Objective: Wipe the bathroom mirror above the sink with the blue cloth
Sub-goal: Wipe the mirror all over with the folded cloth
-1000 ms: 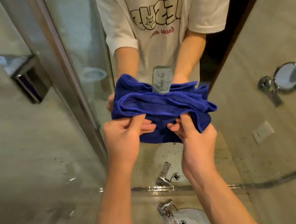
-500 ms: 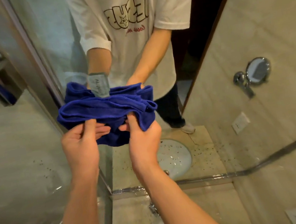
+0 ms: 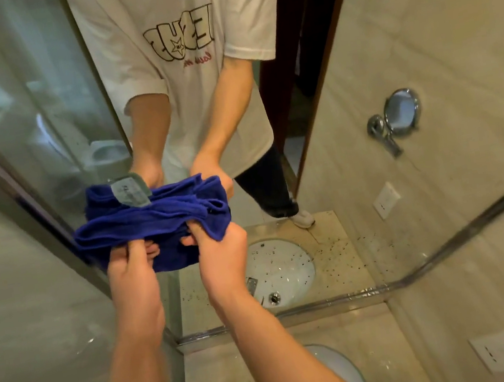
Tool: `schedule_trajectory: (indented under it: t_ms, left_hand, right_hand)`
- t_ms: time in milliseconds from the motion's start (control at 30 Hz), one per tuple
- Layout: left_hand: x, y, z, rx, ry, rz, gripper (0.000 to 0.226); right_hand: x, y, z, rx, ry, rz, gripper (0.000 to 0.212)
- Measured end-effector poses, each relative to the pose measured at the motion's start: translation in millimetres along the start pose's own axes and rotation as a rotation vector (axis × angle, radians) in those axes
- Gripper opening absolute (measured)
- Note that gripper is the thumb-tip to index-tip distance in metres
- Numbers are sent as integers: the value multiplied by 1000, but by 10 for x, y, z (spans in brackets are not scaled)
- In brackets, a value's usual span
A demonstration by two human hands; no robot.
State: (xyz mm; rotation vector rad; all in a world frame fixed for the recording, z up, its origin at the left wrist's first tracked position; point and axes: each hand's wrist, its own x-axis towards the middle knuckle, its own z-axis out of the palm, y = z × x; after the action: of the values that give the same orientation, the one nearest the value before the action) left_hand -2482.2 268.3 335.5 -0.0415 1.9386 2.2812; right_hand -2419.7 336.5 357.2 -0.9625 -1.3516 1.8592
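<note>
1. Head view: both hands hold the blue cloth (image 3: 149,220) bunched up in front of the mirror (image 3: 353,148), above the sink (image 3: 345,371).
2. The left hand (image 3: 132,276) pinches the cloth's lower edge, thumb on the near side, fingers curled in behind.
3. The right hand (image 3: 221,255), just beside it, grips the cloth's right end the same way; most of the fabric sits above and beyond both grips, with a fold hanging between them.
4. Whether the cloth touches the glass cannot be told.
5. Judged step: gathering the cloth into a pad, wiping not yet begun.
6. Next calls for flattening the pad under one palm and pressing it to the speckled glass beyond the grips.
</note>
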Motion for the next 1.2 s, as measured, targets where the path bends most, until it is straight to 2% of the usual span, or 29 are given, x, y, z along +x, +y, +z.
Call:
schedule_trajectory:
  t_ms: [200,300,400,533,667,800,933,1067,1200]
  left_hand:
    - [-328,-56,430,-32,-56,-73,19]
    - [-537,-142,708,-33,-144,-155,10]
    - [-821,-220,1050,-50,-174,-240,29]
    - [-1224,-270,1569,-36,-284,-190,17]
    - [-1589,-432,2126,-14,-342,-159,20]
    - [-1964,-613,2718,-28,-306,-161,29]
    - [-2331,-762,3260,-15,-294,-166,11]
    - [-2741,-858,3864,-11,-352,-183,12]
    - [-3220,-930,4582,27,-494,-187,31]
  right_hand:
    - [160,-156,-522,9,4,2,2]
    - [290,-201,-930,-42,88,-27,4]
    - [457,-283,-1406,-99,135,-49,9]
    - [655,-449,-2029,-43,162,-47,2]
    - [836,-602,-2656,42,193,-25,6]
    - [1088,-738,-3290,13,239,-54,13]
    - [1341,-872,-3892,14,246,-74,7]
    - [1572,-1101,-4599,27,276,-93,14]
    - [1853,-1337,-5441,38,383,-130,16]
